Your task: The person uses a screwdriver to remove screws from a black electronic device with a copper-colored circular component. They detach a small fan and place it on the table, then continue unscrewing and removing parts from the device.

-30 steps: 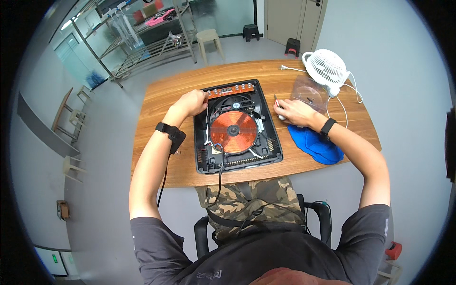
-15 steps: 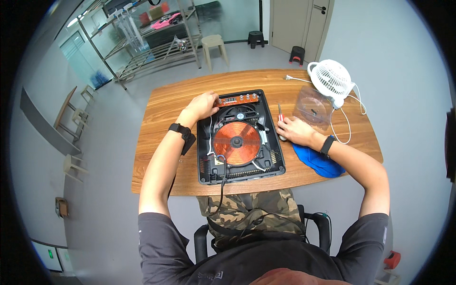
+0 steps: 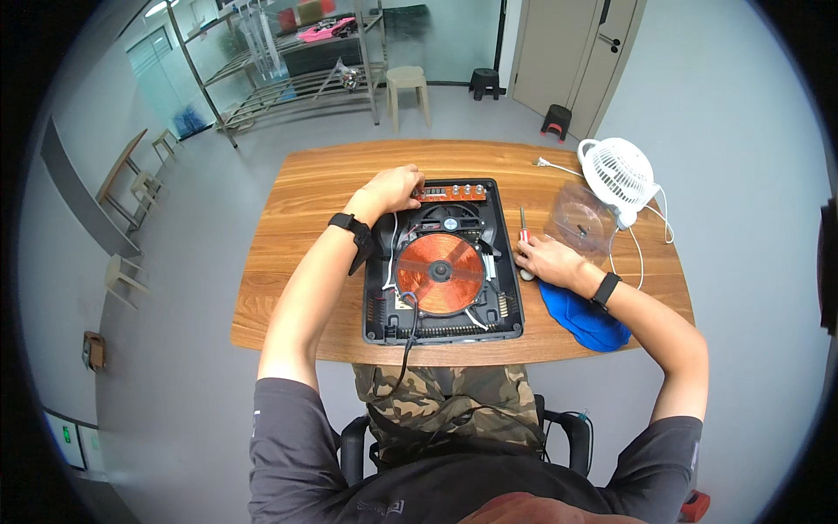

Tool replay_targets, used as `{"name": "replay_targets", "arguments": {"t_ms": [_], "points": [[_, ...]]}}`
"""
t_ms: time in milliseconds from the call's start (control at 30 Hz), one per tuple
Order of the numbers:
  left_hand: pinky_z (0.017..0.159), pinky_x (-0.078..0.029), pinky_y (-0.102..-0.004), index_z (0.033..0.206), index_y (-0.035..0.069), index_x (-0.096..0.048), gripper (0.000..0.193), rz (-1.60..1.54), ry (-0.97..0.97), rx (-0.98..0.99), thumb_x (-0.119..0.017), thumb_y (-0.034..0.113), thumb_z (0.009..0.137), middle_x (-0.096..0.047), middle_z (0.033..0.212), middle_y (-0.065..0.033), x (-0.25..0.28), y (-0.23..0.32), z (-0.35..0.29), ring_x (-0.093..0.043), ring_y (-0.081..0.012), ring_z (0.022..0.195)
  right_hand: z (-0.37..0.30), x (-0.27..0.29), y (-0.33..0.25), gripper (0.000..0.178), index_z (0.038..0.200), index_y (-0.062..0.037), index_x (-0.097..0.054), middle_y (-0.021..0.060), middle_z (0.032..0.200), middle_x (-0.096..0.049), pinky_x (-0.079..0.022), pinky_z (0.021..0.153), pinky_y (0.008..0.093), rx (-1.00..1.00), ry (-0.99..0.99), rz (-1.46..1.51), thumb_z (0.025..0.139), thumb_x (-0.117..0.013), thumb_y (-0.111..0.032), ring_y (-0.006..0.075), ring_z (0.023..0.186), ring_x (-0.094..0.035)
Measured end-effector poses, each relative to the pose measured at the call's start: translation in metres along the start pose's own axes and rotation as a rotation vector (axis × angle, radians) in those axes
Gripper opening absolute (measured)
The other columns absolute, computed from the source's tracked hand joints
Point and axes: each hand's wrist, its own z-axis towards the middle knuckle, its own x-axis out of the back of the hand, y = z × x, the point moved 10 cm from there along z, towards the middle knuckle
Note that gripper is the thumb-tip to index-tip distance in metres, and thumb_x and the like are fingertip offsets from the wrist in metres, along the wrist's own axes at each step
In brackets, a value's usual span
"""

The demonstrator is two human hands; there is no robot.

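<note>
Wood-grained brown runs wide before you, a table (image 3: pixel 471 159) whose far edge bows gently. On it sits the black case (image 3: pixel 511 301), open at the top, its long axis running near to far. Off at the far right stands a white fan (image 3: pixel 618 173), and nearer than it lies a clear plastic piece (image 3: pixel 576 218). Nearer again, partly under your right wrist, there's the blue cloth (image 3: pixel 585 323). Copper-red, the round coil (image 3: pixel 461 272) fills the middle of the case.

Now your hands, well apart! Your left hand (image 3: pixel 393 189) reaches over the case's far left corner, fingertips at the left end of the orange circuit board (image 3: pixel 454 194). That board lies crosswise at the far end, stretching rightward from your fingers; your left is clearly the nearer hand to it. Pinching or just touching? I can't tell from here.

Over on the right, your right hand (image 3: pixel 559 262) has its fingers curled over the red-and-white handle of the screwdriver (image 3: pixel 525 236). It sits just right of the case, long axis near to far, shaft pointing far, past your fingertips. Gripped firmly or merely covered, you can't read that from above.
</note>
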Motion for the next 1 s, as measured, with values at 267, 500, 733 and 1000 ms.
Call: {"name": "replay_targets", "arguments": {"t_ms": [267, 500, 733, 1000], "points": [[0.092, -0.053, -0.0452, 0.106, 0.005, -0.068, 0.035, 0.032, 0.023, 0.026, -0.081, 0.026, 0.082, -0.068, 0.111, -0.0134, 0.003, 0.001, -0.004, -0.065, -0.0359, 0.108, -0.002, 0.035, 0.028, 0.036, 0.126, -0.0089, -0.059, 0.0154, 0.104, -0.065, -0.058, 0.071, 0.0466, -0.028, -0.163, 0.302, 0.091, -0.061, -0.018, 0.0358, 0.089, -0.07], [0.092, -0.053, -0.0453, 0.104, 0.005, -0.069, 0.032, 0.07, 0.046, -0.023, -0.08, 0.027, 0.082, -0.069, 0.109, -0.0144, -0.004, 0.003, 0.005, -0.065, -0.0363, 0.107, 0.045, 0.06, 0.078, 0.033, 0.116, -0.0055, -0.062, 0.0157, 0.106, -0.064, -0.058, 0.078, 0.0473, -0.17, -0.063, 0.339, 0.089, -0.069, -0.022, 0.0378, 0.094, -0.068], [0.089, -0.054, -0.0462, 0.102, 0.008, -0.069, 0.029, 0.074, 0.027, 0.018, -0.077, 0.029, 0.085, -0.071, 0.104, -0.0164, -0.003, -0.001, 0.002, -0.066, -0.0372, 0.104, 0.133, 0.044, 0.094, 0.044, 0.123, -0.0058, -0.061, 0.0148, 0.12, -0.062, -0.054, 0.092, 0.045, -0.21, 0.055, 0.308, 0.088, -0.073, -0.031, 0.0344, 0.113, -0.063], [0.091, -0.053, -0.0471, 0.107, 0.008, -0.07, 0.029, 0.06, 0.017, -0.009, -0.074, 0.026, 0.085, -0.071, 0.104, -0.018, 0.0, -0.002, 0.001, -0.066, -0.0381, 0.105, 0.168, 0.019, 0.097, 0.044, 0.122, -0.0062, -0.064, 0.0154, 0.119, -0.066, -0.054, 0.093, 0.0457, -0.28, -0.135, 0.435, 0.084, -0.075, -0.026, 0.0354, 0.113, -0.065]]}}
